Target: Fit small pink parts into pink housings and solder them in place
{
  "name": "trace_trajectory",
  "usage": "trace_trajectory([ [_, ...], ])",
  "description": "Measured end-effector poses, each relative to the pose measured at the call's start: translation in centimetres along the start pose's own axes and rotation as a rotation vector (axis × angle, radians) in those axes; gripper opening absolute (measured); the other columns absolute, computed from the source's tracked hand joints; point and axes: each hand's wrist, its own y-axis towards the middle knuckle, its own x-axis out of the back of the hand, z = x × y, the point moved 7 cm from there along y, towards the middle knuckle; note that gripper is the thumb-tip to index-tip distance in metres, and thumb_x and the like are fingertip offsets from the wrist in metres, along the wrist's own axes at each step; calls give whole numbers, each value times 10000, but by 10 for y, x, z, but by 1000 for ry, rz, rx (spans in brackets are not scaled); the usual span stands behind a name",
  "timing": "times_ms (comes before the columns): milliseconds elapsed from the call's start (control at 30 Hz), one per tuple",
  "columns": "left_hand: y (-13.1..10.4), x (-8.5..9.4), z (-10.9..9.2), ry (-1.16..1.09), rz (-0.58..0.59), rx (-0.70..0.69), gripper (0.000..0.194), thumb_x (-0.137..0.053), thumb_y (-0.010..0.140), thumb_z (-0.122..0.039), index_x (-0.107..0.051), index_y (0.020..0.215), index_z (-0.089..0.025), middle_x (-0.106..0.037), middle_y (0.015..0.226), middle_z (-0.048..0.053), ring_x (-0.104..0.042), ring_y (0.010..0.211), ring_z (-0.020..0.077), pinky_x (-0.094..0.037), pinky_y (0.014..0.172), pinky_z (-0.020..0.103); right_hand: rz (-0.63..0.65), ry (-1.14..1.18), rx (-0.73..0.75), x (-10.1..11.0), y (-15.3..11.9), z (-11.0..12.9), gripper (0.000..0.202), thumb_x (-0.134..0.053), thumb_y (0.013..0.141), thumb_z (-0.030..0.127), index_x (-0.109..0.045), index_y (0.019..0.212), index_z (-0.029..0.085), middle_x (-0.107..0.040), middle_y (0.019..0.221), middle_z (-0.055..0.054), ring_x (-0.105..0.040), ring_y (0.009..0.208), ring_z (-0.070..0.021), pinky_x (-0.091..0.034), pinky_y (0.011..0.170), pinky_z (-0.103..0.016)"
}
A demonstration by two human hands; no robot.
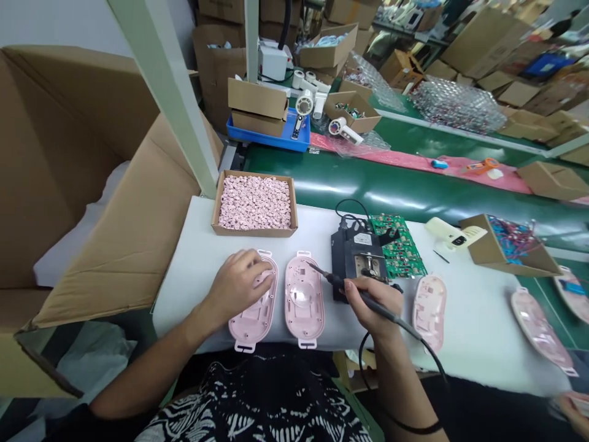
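The nearer pink shell (304, 301) and the farther pink shell (251, 316), 2 in all, lie left of the black box (341, 258). The left hand (242, 279) bends over the farther pink shell, hiding some of it; I can't tell if it pinches anything. The right hand (373, 301), in front of the black box, grips a soldering iron (335, 280), tip over the nearer pink shell. Green boards (405, 248) lie right of the black box.
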Motion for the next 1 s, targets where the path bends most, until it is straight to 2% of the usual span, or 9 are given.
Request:
trace_trajectory([
  [67, 15, -13, -22, 44, 112, -75, 211, -541, 998, -314, -715, 958, -202, -666, 872, 26, -623, 848, 196, -473, 803, 372, -1, 20, 38, -1, 3, -1, 215, -637, 919, 236, -658, 706, 208, -694, 612, 21, -642, 505, -116, -482, 502, -228],
  [133, 29, -31, -36, 125, 242, -101, 235, -533, 1000, -304, -718, 909, -191, -685, 838, 28, -643, 822, 209, -460, 787, 387, -10, 46, 40, -4, 3, -3, 240, -623, 922, 221, -639, 683, 204, -689, 606, 22, -639, 508, -109, -475, 502, -224],
  [233, 46, -55, -43, 221, 396, -78, 244, -534, 989, -271, -726, 879, -168, -708, 858, 61, -664, 838, 241, -444, 760, 396, 6, 39, 73, -11, 1, -2, 247, -621, 918, 212, -632, 671, 202, -673, 592, 23, -625, 499, -102, -460, 503, -222],
  [300, 52, -64, -45, 238, 443, -73, 253, -535, 982, -244, -731, 848, -156, -719, 857, 74, -673, 848, 247, -435, 754, 390, 19, 22, 111, -13, 0, 1, 246, -623, 914, 207, -621, 668, 201, -651, 567, 31, -600, 473, -92, -436, 489, -219],
  [533, 54, -76, -44, 252, 469, -5, 233, -558, 965, -221, -744, 844, -147, -739, 852, 84, -687, 855, 256, -430, 764, 379, 5, 24, 137, -12, 1, 4, 225, -605, 913, 192, -613, 689, 208, -651, 563, 30, -590, 466, -88, -428, 485, -221],
  [1000, 54, -78, -35, 219, 469, 72, 231, -586, 949, -304, -762, 861, -181, -755, 867, 80, -702, 870, 270, -456, 779, 393, 21, 10, 147, -17, 0, 5, 221, -613, 919, 176, -611, 699, 197, -635, 571, 32, -588, 481, -82, -418, 501, -214],
])
